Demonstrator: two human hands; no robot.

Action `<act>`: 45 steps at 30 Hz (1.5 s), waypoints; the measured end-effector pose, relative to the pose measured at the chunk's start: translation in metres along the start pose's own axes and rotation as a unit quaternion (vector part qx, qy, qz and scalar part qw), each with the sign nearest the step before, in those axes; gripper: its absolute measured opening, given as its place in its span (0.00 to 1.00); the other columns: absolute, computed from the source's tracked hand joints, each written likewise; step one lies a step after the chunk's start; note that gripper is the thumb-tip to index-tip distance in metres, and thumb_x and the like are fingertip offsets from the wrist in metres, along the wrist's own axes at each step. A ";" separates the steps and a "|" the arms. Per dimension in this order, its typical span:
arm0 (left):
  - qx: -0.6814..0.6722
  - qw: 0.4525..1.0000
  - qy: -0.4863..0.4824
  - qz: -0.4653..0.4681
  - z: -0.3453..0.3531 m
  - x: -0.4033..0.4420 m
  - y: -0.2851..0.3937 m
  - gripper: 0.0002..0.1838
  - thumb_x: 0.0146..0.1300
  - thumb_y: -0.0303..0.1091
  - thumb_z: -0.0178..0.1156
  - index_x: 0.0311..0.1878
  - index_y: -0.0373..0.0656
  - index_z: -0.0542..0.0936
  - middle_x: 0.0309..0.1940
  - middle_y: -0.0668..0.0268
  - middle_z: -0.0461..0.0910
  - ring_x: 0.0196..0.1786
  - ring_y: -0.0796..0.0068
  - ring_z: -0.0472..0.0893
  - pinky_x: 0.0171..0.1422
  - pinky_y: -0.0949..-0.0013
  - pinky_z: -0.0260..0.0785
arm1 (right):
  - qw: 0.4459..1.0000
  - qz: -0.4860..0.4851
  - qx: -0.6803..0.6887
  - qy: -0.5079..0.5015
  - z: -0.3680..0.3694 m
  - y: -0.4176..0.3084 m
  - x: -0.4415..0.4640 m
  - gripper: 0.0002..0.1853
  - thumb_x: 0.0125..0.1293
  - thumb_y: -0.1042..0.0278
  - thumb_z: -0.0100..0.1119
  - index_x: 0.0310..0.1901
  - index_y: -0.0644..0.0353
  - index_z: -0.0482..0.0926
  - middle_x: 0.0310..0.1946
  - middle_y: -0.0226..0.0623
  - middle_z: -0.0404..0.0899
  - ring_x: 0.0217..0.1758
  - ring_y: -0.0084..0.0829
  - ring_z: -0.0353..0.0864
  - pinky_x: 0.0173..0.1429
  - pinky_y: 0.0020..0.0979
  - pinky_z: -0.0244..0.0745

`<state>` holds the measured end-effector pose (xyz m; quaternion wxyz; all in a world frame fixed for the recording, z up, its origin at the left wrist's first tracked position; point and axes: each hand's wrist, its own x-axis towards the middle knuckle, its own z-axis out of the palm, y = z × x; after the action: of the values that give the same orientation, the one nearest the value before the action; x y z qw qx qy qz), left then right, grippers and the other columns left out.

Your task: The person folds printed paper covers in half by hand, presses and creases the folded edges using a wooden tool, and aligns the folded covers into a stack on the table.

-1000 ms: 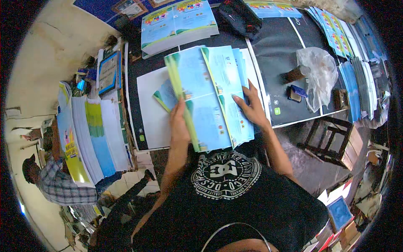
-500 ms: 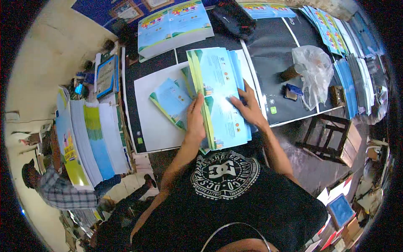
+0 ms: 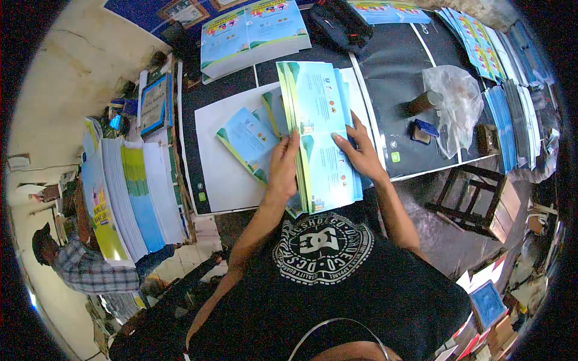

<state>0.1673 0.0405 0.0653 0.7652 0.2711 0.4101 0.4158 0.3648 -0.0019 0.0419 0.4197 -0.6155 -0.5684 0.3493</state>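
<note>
A bundle of light blue printed sheets (image 3: 326, 156) with green and yellow edges lies between my two hands, near the table's front edge. My left hand (image 3: 283, 163) presses on its left side, fingers closed against the sheet edges. My right hand (image 3: 362, 150) grips the right side, thumb on top and fingers at the edge. Left of the bundle, other blue printed sheets (image 3: 245, 139) lie fanned on a white sheet (image 3: 209, 171), partly under the bundle and my left hand.
A tall stack of printed covers (image 3: 255, 37) stands at the back beside a black bag (image 3: 340, 25). Right are a brown cylinder (image 3: 425, 103), a blue ink pad (image 3: 424, 131), a plastic bag (image 3: 460, 108) and a wooden stool (image 3: 478, 201). Another person (image 3: 90, 268) is at far left.
The sheets have come together from two overlapping groups into one narrower bundle. My left hand has moved right with the left-hand edge, uncovering more of the fanned sheets.
</note>
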 end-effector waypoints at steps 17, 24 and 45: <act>0.020 0.994 0.085 0.064 -0.036 -0.003 0.023 0.22 0.75 0.46 0.53 0.59 0.36 0.77 0.49 0.61 0.82 0.51 0.71 0.81 0.54 0.66 0.77 | 0.996 0.000 0.087 -0.012 -0.006 0.006 0.000 0.19 0.73 0.58 0.58 0.58 0.60 0.81 0.77 0.52 0.53 0.80 0.46 0.51 0.79 0.45 0.48; 0.133 0.968 0.127 0.171 -0.043 -0.014 0.036 0.20 0.74 0.45 0.57 0.53 0.33 0.80 0.41 0.68 0.82 0.40 0.83 0.78 0.45 0.76 0.72 | 0.975 0.056 0.213 0.021 0.005 0.032 0.004 0.19 0.71 0.57 0.60 0.54 0.63 0.83 0.74 0.51 0.59 0.78 0.43 0.56 0.78 0.41 0.52; 0.208 0.969 0.032 0.129 -0.001 -0.005 -0.005 0.18 0.76 0.42 0.55 0.45 0.34 0.83 0.32 0.71 0.82 0.32 0.87 0.75 0.35 0.78 0.69 | 0.989 0.034 0.132 0.053 0.009 0.003 0.004 0.21 0.71 0.53 0.59 0.52 0.64 0.84 0.71 0.54 0.62 0.75 0.47 0.59 0.76 0.43 0.53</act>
<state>0.1670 0.0338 0.0631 0.6185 0.4611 0.4734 0.4252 0.3586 0.0033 0.0354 0.5145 -0.5913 -0.4735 0.4019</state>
